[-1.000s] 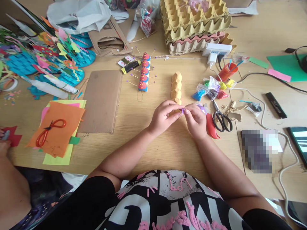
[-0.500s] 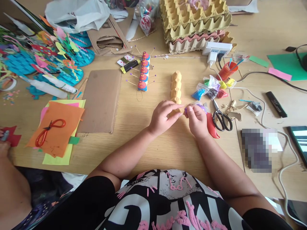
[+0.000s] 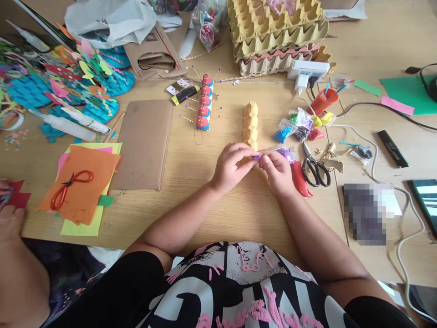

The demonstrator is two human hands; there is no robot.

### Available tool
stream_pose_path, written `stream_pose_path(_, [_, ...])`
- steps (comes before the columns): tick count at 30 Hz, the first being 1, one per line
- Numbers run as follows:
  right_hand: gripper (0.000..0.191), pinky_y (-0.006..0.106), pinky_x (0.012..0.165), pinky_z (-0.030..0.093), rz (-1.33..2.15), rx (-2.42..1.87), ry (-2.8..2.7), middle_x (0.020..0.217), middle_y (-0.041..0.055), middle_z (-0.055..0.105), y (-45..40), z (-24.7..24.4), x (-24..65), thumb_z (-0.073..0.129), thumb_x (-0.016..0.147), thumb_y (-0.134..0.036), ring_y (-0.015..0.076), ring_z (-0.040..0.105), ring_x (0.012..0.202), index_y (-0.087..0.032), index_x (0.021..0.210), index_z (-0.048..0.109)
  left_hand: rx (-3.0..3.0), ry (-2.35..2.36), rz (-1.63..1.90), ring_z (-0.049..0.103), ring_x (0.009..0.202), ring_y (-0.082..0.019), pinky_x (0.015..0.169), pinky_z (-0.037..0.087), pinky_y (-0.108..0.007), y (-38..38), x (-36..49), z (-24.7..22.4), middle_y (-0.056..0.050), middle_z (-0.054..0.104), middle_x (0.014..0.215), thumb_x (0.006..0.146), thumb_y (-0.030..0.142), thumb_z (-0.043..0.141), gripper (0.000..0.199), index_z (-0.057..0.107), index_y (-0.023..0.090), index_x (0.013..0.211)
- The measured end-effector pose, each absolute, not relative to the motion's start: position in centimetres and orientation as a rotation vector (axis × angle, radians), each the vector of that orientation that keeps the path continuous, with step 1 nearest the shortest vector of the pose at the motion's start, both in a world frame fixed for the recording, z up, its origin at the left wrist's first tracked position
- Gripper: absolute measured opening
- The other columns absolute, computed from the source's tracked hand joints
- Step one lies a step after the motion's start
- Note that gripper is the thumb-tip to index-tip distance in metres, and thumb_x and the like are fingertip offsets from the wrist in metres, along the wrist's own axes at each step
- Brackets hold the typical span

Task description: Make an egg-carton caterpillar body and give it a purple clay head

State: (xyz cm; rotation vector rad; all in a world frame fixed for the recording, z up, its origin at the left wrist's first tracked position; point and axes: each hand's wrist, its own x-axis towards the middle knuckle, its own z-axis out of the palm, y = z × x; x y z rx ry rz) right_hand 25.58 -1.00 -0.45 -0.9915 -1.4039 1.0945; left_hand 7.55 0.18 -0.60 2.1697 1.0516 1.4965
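Observation:
Between the fingertips of my left hand and my right hand is a small piece of purple clay; the fingers of both hands are pinched around it. Just beyond them lies a strip of yellow egg carton, its near end hidden by my left hand. A bag of purple clay rests beside my right hand. Further left stands a red and blue painted carton caterpillar with purple-tipped sticks along its sides.
Black scissors and clay bags lie to the right. Stacked egg trays stand at the back. On the left are cardboard, orange paper with red scissors, and another person's hand holding red paper.
My right hand has moved left to meet my left hand, bringing the purple piece between them. The other person's hand has shifted slightly at the left edge.

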Motion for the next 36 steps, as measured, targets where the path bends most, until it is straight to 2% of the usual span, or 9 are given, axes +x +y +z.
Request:
stream_pose_path(3, [0.043, 0.031, 0.075, 0.056, 1.188, -0.967, -1.305, 0.082, 0.0015, 0.071, -0.93, -0.62, 25.5, 0.082, 0.089, -0.065, 0.0158, 0.065, 0.076, -0.023, 0.087, 0.072, 2.166, 0.998, 1.478, 0.075, 0.107, -0.018, 0.097, 0.06, -0.033, 0.25, 7.57, -0.84, -0.007, 0.08, 0.113, 0.1, 0.024, 0.075, 0.019, 0.078, 0.022, 0.119])
stream_pose_path(6, [0.044, 0.03, 0.072, 0.055, 1.196, -0.959, -1.265, 0.081, 0.0012, 0.072, -0.75, -0.86, 25.57, 0.084, 0.087, -0.064, 0.015, 0.064, 0.075, -0.023, 0.081, 0.07, 2.183, 0.971, 1.457, 0.075, 0.106, -0.019, 0.097, 0.061, -0.034, 0.31, 7.54, -1.08, -0.008, 0.081, 0.115, 0.099, 0.025, 0.076, 0.027, 0.077, 0.021, 0.125])
stream_pose_path(11, [0.047, 0.027, 0.065, 0.047, 1.14, -0.978, -1.335, 0.07, -0.0009, 0.064, -0.6, -1.0, 25.86, 0.082, 0.089, -0.063, 0.0121, 0.055, 0.066, -0.021, 0.074, 0.066, 2.062, 1.024, 1.41, 0.077, 0.096, -0.016, 0.091, 0.062, -0.03, 0.25, 7.55, -1.12, -0.006, 0.082, 0.105, 0.099, 0.031, 0.077, 0.018, 0.082, 0.021, 0.114])
stream_pose_path(16, [0.05, 0.028, 0.064, 0.045, 1.137, -1.011, -1.327, 0.069, -0.0011, 0.062, -0.71, -1.09, 25.86, 0.08, 0.089, -0.067, 0.013, 0.054, 0.066, -0.022, 0.074, 0.066, 1.993, 1.032, 1.429, 0.077, 0.095, -0.015, 0.089, 0.063, -0.029, 0.2, 7.67, -1.1, -0.005, 0.082, 0.102, 0.095, 0.022, 0.081, 0.011, 0.082, 0.021, 0.105])
stream_pose_path(21, [0.048, 0.029, 0.067, 0.047, 1.151, -1.002, -1.307, 0.071, -0.0004, 0.065, -0.67, -1.19, 25.84, 0.079, 0.09, -0.067, 0.0137, 0.056, 0.068, -0.022, 0.076, 0.069, 2.079, 0.972, 1.414, 0.077, 0.098, -0.016, 0.092, 0.063, -0.032, 0.28, 7.61, -1.03, -0.006, 0.082, 0.104, 0.093, 0.025, 0.084, 0.026, 0.08, 0.021, 0.118])
stream_pose_path(27, [0.053, 0.028, 0.064, 0.042, 1.126, -1.013, -1.341, 0.067, -0.0019, 0.058, -0.81, -1.01, 25.8, 0.076, 0.092, -0.069, 0.0124, 0.049, 0.064, -0.021, 0.071, 0.062, 2.076, 1.06, 1.411, 0.075, 0.09, -0.015, 0.083, 0.061, -0.029, 0.25, 7.53, -1.22, -0.005, 0.083, 0.098, 0.098, 0.03, 0.079, 0.013, 0.084, 0.022, 0.106])
stream_pose_path(32, [0.056, 0.029, 0.065, 0.04, 1.144, -0.968, -1.345, 0.066, -0.0018, 0.055, -0.76, -0.88, 25.89, 0.071, 0.096, -0.069, 0.0126, 0.047, 0.065, -0.021, 0.07, 0.06, 2.182, 1.032, 1.473, 0.072, 0.083, -0.014, 0.08, 0.056, -0.028, 0.33, 7.29, -1.03, -0.003, 0.081, 0.09, 0.1, 0.035, 0.077, 0.015, 0.085, 0.023, 0.103])
stream_pose_path(36, [0.052, 0.03, 0.067, 0.043, 1.185, -0.971, -1.394, 0.068, -0.0018, 0.057, -0.83, -0.4, 25.82, 0.074, 0.094, -0.069, 0.0133, 0.049, 0.066, -0.022, 0.074, 0.063, 2.26, 1.022, 1.421, 0.07, 0.082, -0.015, 0.082, 0.055, -0.031, 0.34, 7.12, -0.81, -0.002, 0.08, 0.087, 0.104, 0.039, 0.071, 0.02, 0.084, 0.025, 0.101])
